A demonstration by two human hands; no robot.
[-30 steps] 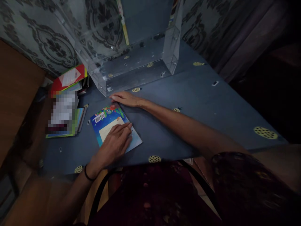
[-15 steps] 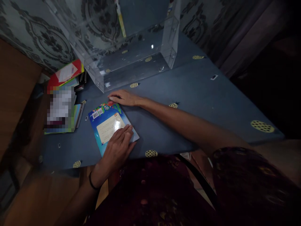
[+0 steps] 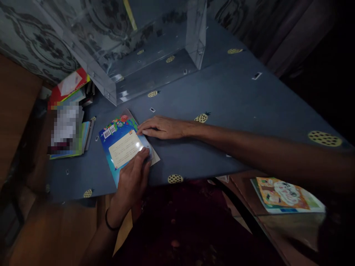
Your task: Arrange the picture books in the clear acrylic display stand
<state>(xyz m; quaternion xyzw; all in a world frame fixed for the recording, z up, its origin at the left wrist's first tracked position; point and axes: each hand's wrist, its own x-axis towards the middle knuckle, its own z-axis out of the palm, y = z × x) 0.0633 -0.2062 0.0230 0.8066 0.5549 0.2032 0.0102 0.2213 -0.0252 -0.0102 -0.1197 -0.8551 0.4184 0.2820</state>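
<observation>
A blue book [image 3: 107, 151] with a cream text panel and a barcode lies back cover up on the table. My left hand [image 3: 133, 173], a black band on its wrist, is at the book's lower right edge. Its fingers curl together over the edge of the cover, which stands slightly apart from the pages beneath; the thumb is mostly hidden. My right hand [image 3: 162, 127] lies low with fingers stretched out, the fingertips touching the book's upper right edge.
Behind the book stands a clear acrylic rack [image 3: 111, 87]. Stacked books [image 3: 85, 136] and a red book [image 3: 69, 85] are at the left. The blue tablecloth [image 3: 222, 88] has pineapple prints. Below the table's front edge, at the right, lies an orange-covered book [image 3: 283, 194].
My right hand has moved from the book's top edge to its right edge. My left fingers, flat on the cover before, now curl at its edge, and the cover has lifted a little.
</observation>
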